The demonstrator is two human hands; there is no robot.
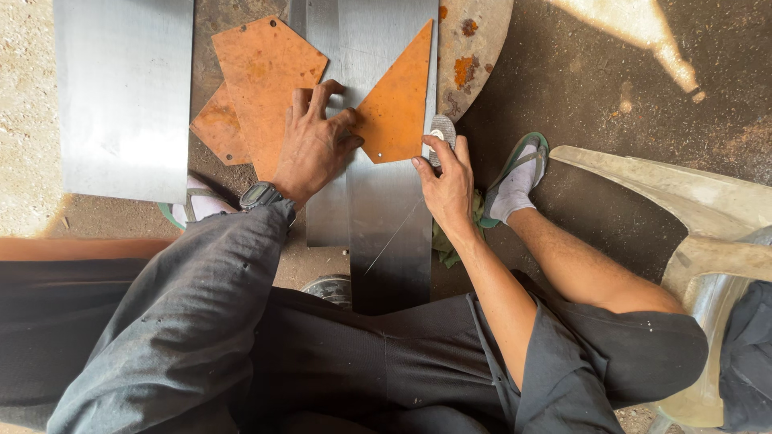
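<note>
Your right hand (445, 183) pinches a small grey disc-like tool (441, 131) between thumb and fingers, grip clamped on it, at the right edge of the shiny steel strip (386, 233) on the floor. Your left hand (315, 145) presses flat, fingers spread, holding nothing, on the rusty triangular plate (398, 100) and touching the rusty angular plate (261, 76) beside it. Farther left lies a wide steel sheet (125, 96).

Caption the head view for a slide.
Left hand pins a rusty triangular template on a steel sheet; right hand holds a small tool beside it.
</note>
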